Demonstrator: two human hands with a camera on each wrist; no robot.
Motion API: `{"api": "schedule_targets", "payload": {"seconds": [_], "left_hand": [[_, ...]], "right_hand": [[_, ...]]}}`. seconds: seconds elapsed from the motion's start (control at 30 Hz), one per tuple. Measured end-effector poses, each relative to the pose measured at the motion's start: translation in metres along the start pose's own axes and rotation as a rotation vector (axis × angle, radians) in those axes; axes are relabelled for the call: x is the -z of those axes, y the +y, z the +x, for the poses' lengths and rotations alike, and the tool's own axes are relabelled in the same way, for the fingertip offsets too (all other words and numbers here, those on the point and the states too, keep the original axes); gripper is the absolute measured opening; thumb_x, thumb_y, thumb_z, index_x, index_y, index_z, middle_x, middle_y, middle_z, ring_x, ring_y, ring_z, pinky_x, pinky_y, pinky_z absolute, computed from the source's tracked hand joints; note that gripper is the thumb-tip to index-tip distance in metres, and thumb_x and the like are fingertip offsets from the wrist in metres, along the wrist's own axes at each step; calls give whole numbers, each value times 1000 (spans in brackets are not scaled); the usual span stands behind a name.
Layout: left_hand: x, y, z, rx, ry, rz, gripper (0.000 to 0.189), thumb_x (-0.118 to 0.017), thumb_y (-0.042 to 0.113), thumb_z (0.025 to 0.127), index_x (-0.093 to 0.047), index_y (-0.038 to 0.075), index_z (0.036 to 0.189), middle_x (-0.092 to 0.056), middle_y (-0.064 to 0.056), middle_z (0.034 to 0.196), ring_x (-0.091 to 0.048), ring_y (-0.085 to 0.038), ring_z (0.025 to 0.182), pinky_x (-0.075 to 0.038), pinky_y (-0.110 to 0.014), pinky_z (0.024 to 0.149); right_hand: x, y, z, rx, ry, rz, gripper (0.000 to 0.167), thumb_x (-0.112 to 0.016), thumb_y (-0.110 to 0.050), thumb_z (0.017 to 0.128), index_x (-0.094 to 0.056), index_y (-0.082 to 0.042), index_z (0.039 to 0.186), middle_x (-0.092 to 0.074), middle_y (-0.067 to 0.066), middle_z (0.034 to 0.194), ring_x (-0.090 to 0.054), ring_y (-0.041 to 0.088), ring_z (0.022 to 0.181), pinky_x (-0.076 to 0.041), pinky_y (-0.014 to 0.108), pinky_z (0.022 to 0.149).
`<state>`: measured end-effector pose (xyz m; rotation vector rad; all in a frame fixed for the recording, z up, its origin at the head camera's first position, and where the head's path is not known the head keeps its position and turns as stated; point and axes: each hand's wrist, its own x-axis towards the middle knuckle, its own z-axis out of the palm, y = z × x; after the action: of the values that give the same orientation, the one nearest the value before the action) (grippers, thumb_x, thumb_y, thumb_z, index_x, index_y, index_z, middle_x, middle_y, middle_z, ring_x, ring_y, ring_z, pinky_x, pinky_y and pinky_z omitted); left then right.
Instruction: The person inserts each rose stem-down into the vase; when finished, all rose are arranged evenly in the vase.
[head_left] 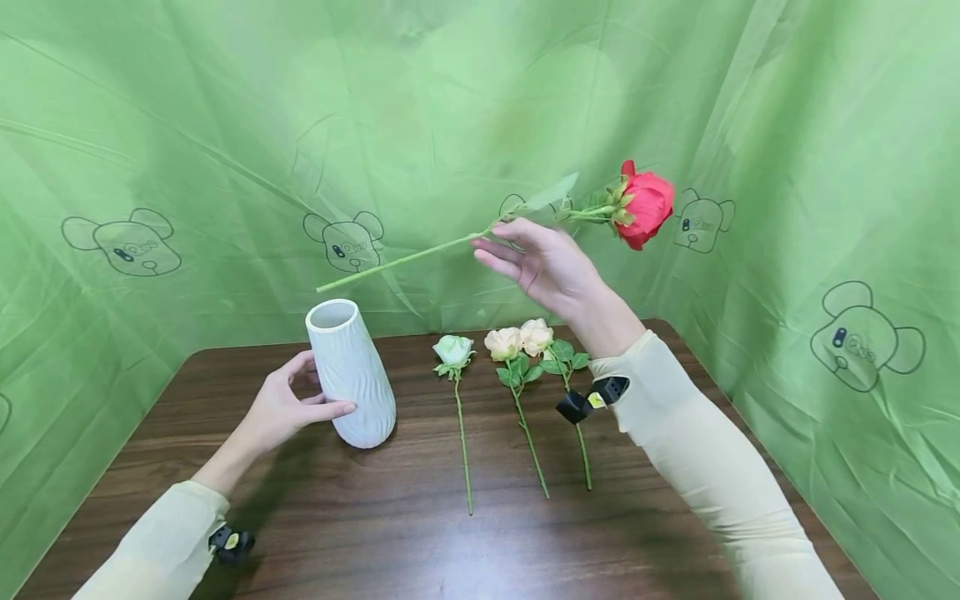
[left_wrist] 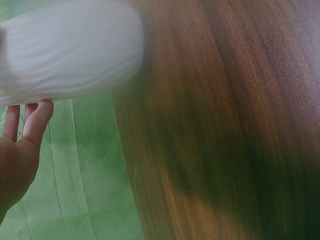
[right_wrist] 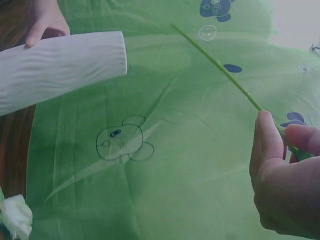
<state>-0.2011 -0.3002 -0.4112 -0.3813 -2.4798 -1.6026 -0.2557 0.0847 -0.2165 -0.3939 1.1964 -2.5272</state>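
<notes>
Left grip: the left grip (head_left: 276, 411) pinches the vase's side, thumb on the near face and fingers round the back; probably to keep a tall, narrow body from tipping.
Vase: white, ribbed, at the left of the desk (head_left: 360, 533); the vase (head_left: 354, 387) has its mouth uppermost and uncovered by the hand. Whether its base fully meets the wood I cannot tell.
Pale green rose: the pale green rose (head_left: 453, 351) lies right of the vase, bloom to the far edge, stem towards the person.
Cream flowers: the left cream flower (head_left: 503, 343) and the right cream flower (head_left: 537, 336) lie alongside, blooms close together, stems apart; all three point one way, I judge so that each stem can be picked up singly.
Right grip: the right grip (head_left: 551, 268) is raised above the desk, pinching the red flower's stem between thumb and fingers.
Red flower: the red flower (head_left: 647, 210) is in mid-air, bloom to the right and higher, bare stem end slanting down to the left, near the vase mouth but apart from it. Held part-way along, presumably to balance the heavy bloom and leave the end free.
</notes>
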Motion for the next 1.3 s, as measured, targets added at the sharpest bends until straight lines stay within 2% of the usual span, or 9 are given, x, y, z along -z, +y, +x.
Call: {"api": "schedule_targets", "payload": {"seconds": [0.17,0.37,0.6,0.7,0.87,1.1,1.2,1.3], "left_hand": [[-1,1,2,-2,-2,-11,73,-93,12,74,-56,7,136,-62,-11,120,-61,-23,107,-60,-28,91],[-1,1,2,-2,-2,-16,74,-94,11,73,-55,7,136,-62,-11,120,-61,-25,107,-60,-28,90],[0,1,1,-13,11,-14,72,-93,10,73,-56,7,135,-63,-11,118,-61,-20,105,-60,-28,90],[-1,1,1,-15,8,-19,72,-93,9,73,-57,7,134,-63,-11,117,-61,-22,106,-60,-28,90],[-3,3,1,-15,0,-23,72,-93,10,73,-57,7,135,-63,-10,118,-61,-23,106,-60,-28,90],[-3,5,1,0,11,-33,71,-94,9,71,-58,8,133,-63,-10,117,-61,-21,105,-60,-28,90],[-3,5,0,-2,14,-35,71,-94,8,71,-58,8,132,-63,-10,117,-61,-22,105,-60,-28,90],[-4,4,0,-8,13,-33,71,-94,8,72,-58,7,132,-64,-10,116,-61,-22,104,-60,-28,89]], "right_hand": [[-9,6,6,21,-15,-11,20,-57,8,97,-70,4,82,-59,14,90,-64,40,113,-56,41,99],[-16,9,12,21,-22,-74,22,-56,7,98,-70,3,81,-61,15,90,-69,38,103,-58,42,97],[-23,16,19,2,0,-66,22,-56,7,97,-67,4,78,-62,15,88,-70,35,94,-59,43,95],[-26,18,20,7,-1,-80,22,-56,7,98,-66,6,79,-61,15,88,-69,37,99,-59,41,95],[-30,18,19,36,-15,-150,22,-54,7,99,-65,6,80,-59,15,89,-62,43,118,-58,39,97],[-32,21,23,8,-17,-264,15,-57,8,96,-65,8,83,-61,17,97,-63,42,115,-59,38,96],[-37,26,28,-14,-36,-315,9,-59,8,95,-64,10,89,-63,21,103,-61,44,119,-59,38,95],[-44,33,31,-14,-56,-317,5,-61,8,96,-63,11,97,-64,26,109,-58,46,122,-60,38,94]]}}
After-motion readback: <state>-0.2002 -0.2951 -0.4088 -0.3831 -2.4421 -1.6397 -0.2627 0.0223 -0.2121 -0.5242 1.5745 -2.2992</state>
